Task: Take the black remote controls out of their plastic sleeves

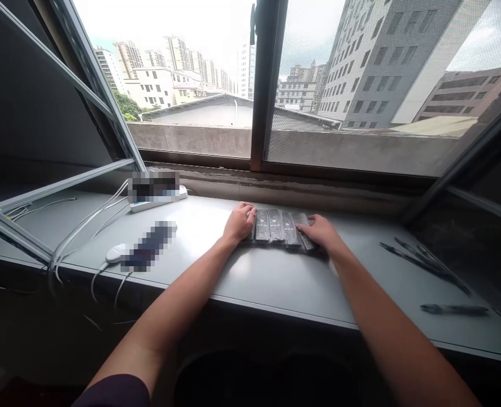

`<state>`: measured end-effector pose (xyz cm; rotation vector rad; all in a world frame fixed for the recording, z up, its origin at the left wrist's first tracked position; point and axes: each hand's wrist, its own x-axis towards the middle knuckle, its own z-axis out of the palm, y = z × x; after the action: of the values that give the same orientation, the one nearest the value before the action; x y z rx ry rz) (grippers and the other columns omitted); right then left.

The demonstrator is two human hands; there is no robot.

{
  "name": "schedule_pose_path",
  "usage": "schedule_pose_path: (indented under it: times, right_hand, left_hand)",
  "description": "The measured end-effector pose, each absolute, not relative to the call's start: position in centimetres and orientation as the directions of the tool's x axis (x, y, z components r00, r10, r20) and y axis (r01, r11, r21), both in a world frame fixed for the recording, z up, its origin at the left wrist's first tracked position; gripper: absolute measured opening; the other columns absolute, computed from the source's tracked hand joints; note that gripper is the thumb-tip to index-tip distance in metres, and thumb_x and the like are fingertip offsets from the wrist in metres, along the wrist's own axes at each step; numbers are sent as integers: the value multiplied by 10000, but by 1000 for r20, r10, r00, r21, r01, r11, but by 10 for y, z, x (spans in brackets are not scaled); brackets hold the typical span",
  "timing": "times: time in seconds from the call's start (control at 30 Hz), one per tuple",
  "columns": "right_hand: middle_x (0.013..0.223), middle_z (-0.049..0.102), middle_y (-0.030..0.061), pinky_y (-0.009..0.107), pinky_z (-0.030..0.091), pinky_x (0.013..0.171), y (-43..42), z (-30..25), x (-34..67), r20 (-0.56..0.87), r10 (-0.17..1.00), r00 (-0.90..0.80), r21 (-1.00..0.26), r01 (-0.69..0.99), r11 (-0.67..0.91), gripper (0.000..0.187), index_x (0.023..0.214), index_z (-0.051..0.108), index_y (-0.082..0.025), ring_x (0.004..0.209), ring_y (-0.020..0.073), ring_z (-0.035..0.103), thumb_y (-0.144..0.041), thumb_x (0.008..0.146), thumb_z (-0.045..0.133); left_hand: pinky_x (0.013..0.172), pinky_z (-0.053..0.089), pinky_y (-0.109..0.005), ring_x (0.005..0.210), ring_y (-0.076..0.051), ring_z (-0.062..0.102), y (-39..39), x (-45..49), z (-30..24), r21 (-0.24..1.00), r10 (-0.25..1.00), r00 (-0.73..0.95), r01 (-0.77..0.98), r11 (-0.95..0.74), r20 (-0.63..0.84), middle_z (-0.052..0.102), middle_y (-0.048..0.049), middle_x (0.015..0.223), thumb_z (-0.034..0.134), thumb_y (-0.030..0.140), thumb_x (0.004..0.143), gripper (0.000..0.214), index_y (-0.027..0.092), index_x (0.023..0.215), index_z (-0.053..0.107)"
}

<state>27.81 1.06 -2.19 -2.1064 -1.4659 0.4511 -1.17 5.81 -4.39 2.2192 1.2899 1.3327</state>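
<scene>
Several flat, dark rectangular packets (276,226) in clear, shiny plastic lie side by side in a row on the grey table (258,277), each with small pale marks. My left hand (239,223) is closed at the row's left end, fingers curled over the outermost packet, which is mostly hidden. At the other end, my right hand (321,230) grips the rightmost packet (305,229) between thumb and fingers; that packet sits slightly tilted against its neighbours. What the packets contain I cannot make out.
On the left stand a white power strip (159,202), a blurred-out dark object (151,249), a white round cable piece (115,254) and a metal frame (64,180). Several dark pen-like sticks (423,263) and a dark pen (453,310) lie right. A window (256,85) rises behind.
</scene>
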Motion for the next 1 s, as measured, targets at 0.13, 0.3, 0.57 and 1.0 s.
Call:
schedule_pose_path:
  times: [0.13,0.3,0.57,1.0]
  right_hand:
    - [975,829,159,341,544,720,9,-10,287,20,928,373,-673,691,-263,392,1052,811,-121,828,290,773,-400,796,910]
    - [908,805,79,305,512,699,-2,2,282,221,891,397,-826,562,-45,417,958,801,-160,788,224,712,-573,921,750]
    - [885,791,60,313,611,715,-24,8,237,206,978,22,-978,37,205,475,959,763,-194,758,219,726,-649,863,857]
    - [910,838,114,413,703,712,-49,-8,187,-162,888,-431,-950,-175,-259,404,1092,687,-192,778,291,839,-521,935,861]
  left_hand:
    - [1062,563,-412,1130,-261,708,55,-10,-41,512,743,237,593,-621,626,735,-112,1183,529,293,1099,283,217,1024,791]
    - [1133,514,-470,1203,-290,672,45,-9,-28,390,645,347,575,-720,681,756,-120,1211,523,371,1119,300,204,1172,766]
    - [874,548,-330,1006,-243,734,29,-4,-3,786,766,385,144,-601,514,807,-119,1165,538,592,1081,525,187,1354,730]
    - [531,315,-267,558,-109,424,29,9,-7,960,879,388,-65,-273,276,504,18,632,738,709,907,576,192,703,586]
